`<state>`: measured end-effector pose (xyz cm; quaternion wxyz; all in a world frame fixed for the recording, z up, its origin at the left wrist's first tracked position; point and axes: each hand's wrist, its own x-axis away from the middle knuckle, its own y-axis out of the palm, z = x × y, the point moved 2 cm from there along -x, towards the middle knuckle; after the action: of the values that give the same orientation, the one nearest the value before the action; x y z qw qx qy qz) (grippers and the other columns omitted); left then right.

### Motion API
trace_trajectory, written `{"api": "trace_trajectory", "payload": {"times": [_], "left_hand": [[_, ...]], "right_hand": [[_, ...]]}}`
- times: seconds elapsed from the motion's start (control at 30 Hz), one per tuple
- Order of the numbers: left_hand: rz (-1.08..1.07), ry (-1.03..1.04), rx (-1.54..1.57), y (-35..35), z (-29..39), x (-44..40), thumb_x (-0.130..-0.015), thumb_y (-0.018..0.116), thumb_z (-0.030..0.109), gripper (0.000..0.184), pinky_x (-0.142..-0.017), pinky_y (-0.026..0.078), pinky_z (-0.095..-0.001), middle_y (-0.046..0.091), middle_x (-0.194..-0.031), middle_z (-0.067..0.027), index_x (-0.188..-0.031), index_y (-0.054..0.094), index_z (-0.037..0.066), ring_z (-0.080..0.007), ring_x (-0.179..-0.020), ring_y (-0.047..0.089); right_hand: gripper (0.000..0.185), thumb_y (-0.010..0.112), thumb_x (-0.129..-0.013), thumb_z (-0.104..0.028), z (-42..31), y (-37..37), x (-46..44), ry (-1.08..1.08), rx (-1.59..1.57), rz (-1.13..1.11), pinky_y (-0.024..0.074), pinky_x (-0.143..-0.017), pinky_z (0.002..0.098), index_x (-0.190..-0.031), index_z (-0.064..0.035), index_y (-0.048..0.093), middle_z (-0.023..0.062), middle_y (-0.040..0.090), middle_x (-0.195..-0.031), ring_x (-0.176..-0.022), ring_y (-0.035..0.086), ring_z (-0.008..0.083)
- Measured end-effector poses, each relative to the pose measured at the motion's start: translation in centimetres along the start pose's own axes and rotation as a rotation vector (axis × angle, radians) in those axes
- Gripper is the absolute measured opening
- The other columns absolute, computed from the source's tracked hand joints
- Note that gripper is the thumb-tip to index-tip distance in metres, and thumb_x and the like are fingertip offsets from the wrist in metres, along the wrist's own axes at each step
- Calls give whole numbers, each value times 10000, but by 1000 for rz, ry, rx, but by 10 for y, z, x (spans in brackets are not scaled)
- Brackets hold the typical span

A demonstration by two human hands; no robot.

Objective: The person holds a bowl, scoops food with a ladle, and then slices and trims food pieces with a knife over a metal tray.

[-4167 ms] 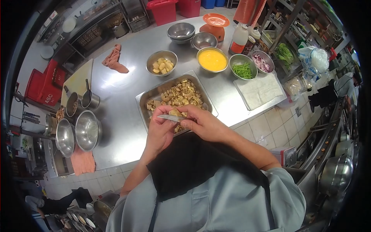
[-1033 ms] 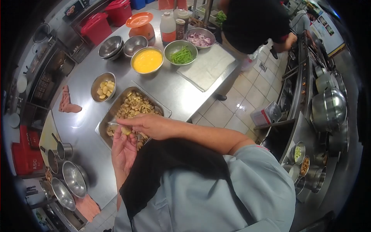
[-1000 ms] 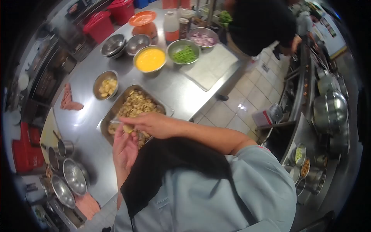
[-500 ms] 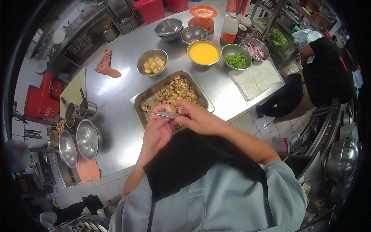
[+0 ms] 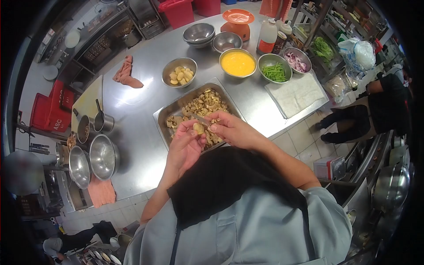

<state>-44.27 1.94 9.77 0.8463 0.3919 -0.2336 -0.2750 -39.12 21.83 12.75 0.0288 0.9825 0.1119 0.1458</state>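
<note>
Over the near part of a metal tray (image 5: 162, 118) full of brownish cut pieces, my left hand (image 5: 184, 148) pinches a small pale yellow piece (image 5: 198, 128). My right hand (image 5: 236, 130) grips a small knife (image 5: 201, 119), its blade pointing up and left just beside that piece. The knife's handle is hidden in the fingers. Beyond the tray stands a bowl of peeled yellow pieces (image 5: 181, 76). To its right are a bowl of yellow liquid (image 5: 238, 62), a bowl of cut green vegetable (image 5: 274, 72) and a bowl of purple onion (image 5: 297, 61).
An orange scale (image 5: 237, 23), stacked bowls (image 5: 198, 33) and bottles (image 5: 267, 36) stand at the back. Two metal bowls (image 5: 102, 157), pots (image 5: 104, 121) and a cloth (image 5: 127, 73) lie to the left. A cloth-covered tray (image 5: 295, 95) sits right. A person (image 5: 383, 106) stands at far right.
Since half a second ago, the knife blade has turned from nearly level to slanting up-left, and the piece shows more between my fingers. The person at right has moved further right.
</note>
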Motion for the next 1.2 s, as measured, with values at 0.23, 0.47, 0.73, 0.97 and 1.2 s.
{"api": "trace_trajectory", "payload": {"times": [0.23,0.47,0.73,0.97,1.2], "left_hand": [[3,63,-50,-3,-1,0,-988,623,32,238,-905,487,-359,688,-1136,-108,-1216,567,71,-209,-1007,648],[-10,100,-112,0,1,2,-970,586,-17,205,-901,481,-366,690,-1132,-126,-1154,547,64,-201,-1040,629],[-47,-33,-52,-9,2,2,-977,574,-15,196,-834,515,-334,677,-1128,-145,-1155,545,64,-204,-954,643],[64,-54,-37,-7,0,2,-1002,541,32,238,-876,547,-330,662,-1157,-123,-1237,568,57,-206,-980,647],[80,-46,-25,-1,0,1,-1007,529,19,195,-853,534,-327,661,-1139,-80,-1188,584,67,-193,-986,643]], "right_hand": [[369,592,-1071,-178,2,11,0,-210,201,-24,457,-751,299,-1405,-56,495,18,615,-936,-833,540,109],[354,573,-1083,-153,0,11,0,-248,147,-118,434,-720,271,-1421,-77,505,-5,559,-914,-797,492,89],[343,539,-1096,-141,24,-5,-8,-192,157,-91,387,-631,243,-1433,-90,503,-39,502,-846,-716,432,53],[418,543,-1092,-178,11,-3,0,-64,86,-20,404,-645,244,-1495,-108,459,-26,536,-858,-723,451,62],[433,559,-1086,-165,5,6,-1,-216,188,-111,445,-740,280,-1503,-107,455,-4,573,-941,-808,500,102]]}}
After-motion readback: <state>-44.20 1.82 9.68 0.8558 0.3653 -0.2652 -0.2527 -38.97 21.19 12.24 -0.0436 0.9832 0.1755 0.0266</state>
